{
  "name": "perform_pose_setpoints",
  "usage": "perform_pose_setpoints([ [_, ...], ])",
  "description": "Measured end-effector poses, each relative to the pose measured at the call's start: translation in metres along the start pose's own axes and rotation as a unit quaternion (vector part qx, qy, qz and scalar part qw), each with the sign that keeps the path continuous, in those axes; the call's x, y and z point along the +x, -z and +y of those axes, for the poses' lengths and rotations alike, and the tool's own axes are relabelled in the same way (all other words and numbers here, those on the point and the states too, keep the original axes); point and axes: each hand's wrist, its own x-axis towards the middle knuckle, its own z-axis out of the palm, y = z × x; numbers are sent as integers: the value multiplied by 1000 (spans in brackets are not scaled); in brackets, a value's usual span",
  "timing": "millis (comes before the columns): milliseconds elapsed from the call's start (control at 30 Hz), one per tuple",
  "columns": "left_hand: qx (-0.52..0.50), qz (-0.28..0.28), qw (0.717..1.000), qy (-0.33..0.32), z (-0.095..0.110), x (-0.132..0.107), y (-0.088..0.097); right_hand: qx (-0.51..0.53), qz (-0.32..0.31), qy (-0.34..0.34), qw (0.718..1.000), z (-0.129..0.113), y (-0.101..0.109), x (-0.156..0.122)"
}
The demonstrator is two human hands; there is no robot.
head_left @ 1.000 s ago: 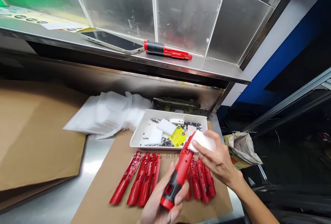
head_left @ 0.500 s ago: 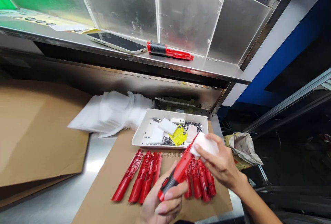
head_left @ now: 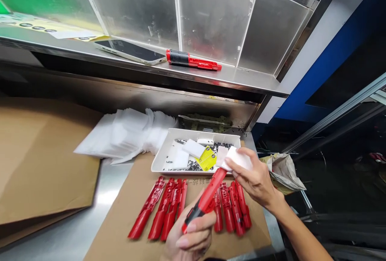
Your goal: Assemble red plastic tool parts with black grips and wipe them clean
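Note:
My left hand (head_left: 193, 233) is wrapped round the black-banded lower end of a red and black plastic housing (head_left: 211, 190), which tilts up to the right. In my right hand (head_left: 256, 176) a white foam block (head_left: 239, 159) is pinched between thumb and fingers. The block touches or overlaps the housing's upper end; the exact contact is hard to see. Several red housing pieces (head_left: 146, 208) lie in a row to the left of my left hand. More red pieces (head_left: 230, 208) lie to its right, partly behind it.
Behind my hands stands a white tray (head_left: 157, 164) with foam blocks, a yellow label (head_left: 207, 158) and small black parts. White foam sheets (head_left: 123, 134) are piled beside a cardboard box (head_left: 45, 160). A phone (head_left: 129, 51) and another red-black housing (head_left: 193, 60) rest on the metal shelf (head_left: 247, 80).
The foam block has shifted slightly left and down along the housing's upper end, with my right hand. My left hand keeps its hold. The whole view has moved a little.

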Motion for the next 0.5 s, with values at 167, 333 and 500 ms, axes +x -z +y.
perform_pose_setpoints([
  [167, -4, 5, 1000, 19, 0, 0, -2, 62, -27, 45, 997, 4, -1, 1],
  [333, 33, 6, 999, 7, 3, -3, -2, 35, 27, -16, 999, 1, 0, 1],
  [500, 73, -29, 997, 20, 4, -5, 3, 58, 61, -22, 996, -3, 1, 3],
])
